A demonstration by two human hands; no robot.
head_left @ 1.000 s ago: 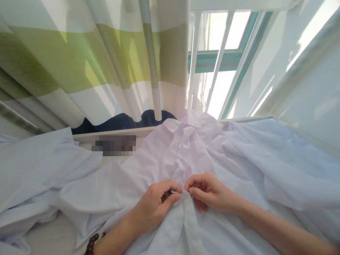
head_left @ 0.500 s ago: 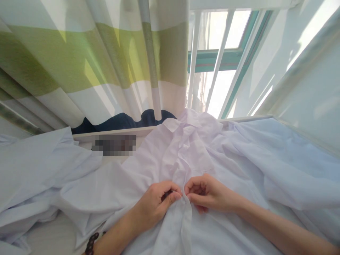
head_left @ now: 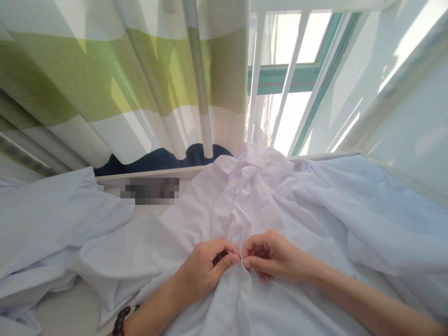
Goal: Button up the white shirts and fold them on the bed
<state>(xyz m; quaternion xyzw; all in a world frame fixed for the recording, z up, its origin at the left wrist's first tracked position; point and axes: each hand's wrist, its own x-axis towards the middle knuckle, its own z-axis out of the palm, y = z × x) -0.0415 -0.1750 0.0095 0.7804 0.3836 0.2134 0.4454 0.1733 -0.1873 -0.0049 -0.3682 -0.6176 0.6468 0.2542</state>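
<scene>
A white shirt (head_left: 245, 200) lies spread in front of me, collar away from me near the window. My left hand (head_left: 206, 270) pinches the left edge of the shirt's front opening between thumb and fingers. My right hand (head_left: 273, 256) pinches the right edge, fingertips touching those of the left hand over the placket. A dark bead bracelet (head_left: 121, 321) circles my left wrist. What the fingertips press, such as a button, is too small to see.
Other white garments (head_left: 52, 219) lie heaped at left and pale blue-white cloth (head_left: 378, 210) at right. A green, white and navy striped curtain (head_left: 122, 84) hangs behind, beside a barred window (head_left: 287, 70). A white rail (head_left: 147, 175) runs along the back edge.
My right hand's fingertips have closed in against the left hand's, and the placket fold below them has bunched up a little. The shirt stays where it was.
</scene>
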